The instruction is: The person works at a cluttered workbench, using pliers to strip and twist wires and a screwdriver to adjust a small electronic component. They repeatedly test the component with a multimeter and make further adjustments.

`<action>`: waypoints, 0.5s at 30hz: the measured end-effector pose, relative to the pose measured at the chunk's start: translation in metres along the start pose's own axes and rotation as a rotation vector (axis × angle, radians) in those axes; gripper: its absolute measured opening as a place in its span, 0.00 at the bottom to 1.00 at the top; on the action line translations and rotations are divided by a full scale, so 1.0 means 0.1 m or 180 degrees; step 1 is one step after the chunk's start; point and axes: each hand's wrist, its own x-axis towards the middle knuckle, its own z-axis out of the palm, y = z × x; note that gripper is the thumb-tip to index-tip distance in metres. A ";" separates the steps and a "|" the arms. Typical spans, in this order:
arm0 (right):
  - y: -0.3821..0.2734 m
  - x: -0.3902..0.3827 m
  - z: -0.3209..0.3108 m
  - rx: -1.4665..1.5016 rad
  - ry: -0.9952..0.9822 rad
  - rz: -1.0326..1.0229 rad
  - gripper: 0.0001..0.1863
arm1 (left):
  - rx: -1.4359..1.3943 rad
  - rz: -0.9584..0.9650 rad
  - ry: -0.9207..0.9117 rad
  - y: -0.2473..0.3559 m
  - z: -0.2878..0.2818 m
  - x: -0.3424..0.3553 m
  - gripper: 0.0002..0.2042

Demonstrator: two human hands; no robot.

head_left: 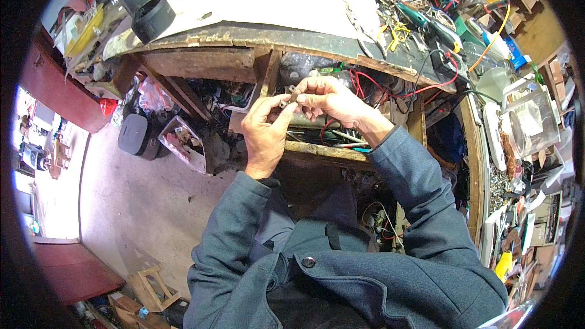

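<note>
Both my hands meet in front of me, just below the front edge of a worn wooden workbench [244,35]. My left hand [267,134] and my right hand [326,100] pinch a small metal part [290,96] between their fingertips. The part is short and greyish brown; its exact shape is too small to tell. Behind the hands lies an open shelf under the bench with red wires [365,85] and loose bits. My grey-blue jacket sleeves come up from the lower edge.
A black round container [152,18] stands at the bench's left end. Tools, cables and a green-handled tool [420,18] crowd the right of the bench. A cluttered shelf with a clear box [527,122] runs along the right. A dark bin [133,135] and wooden stool [152,289] sit on the floor.
</note>
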 end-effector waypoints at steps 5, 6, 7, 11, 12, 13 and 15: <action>-0.04 -0.02 0.04 -0.0068 0.0112 -0.0038 0.07 | -0.0037 0.0022 0.0141 -0.11 0.01 0.02 0.08; -0.03 -0.02 0.03 -0.0104 0.0121 -0.0097 0.07 | -0.0084 -0.0031 0.0121 -0.11 0.01 0.02 0.08; -0.02 -0.01 0.02 -0.0141 0.0130 -0.0156 0.07 | -0.0131 -0.0084 0.0100 -0.10 0.01 0.02 0.08; -0.01 0.00 0.03 -0.0392 0.0141 -0.0442 0.05 | -0.0316 -0.0149 0.0078 -0.09 0.02 0.02 0.08; -0.02 0.00 0.03 -0.0443 0.0152 -0.0475 0.05 | -0.0287 -0.0172 0.0060 -0.10 0.01 0.02 0.08; -0.03 0.00 0.04 -0.0493 0.0163 -0.0507 0.06 | -0.0259 -0.0195 0.0041 -0.12 0.01 0.02 0.08; -0.03 0.00 0.04 -0.0566 0.0169 -0.0572 0.06 | -0.0241 -0.0196 0.0023 -0.14 0.00 0.02 0.08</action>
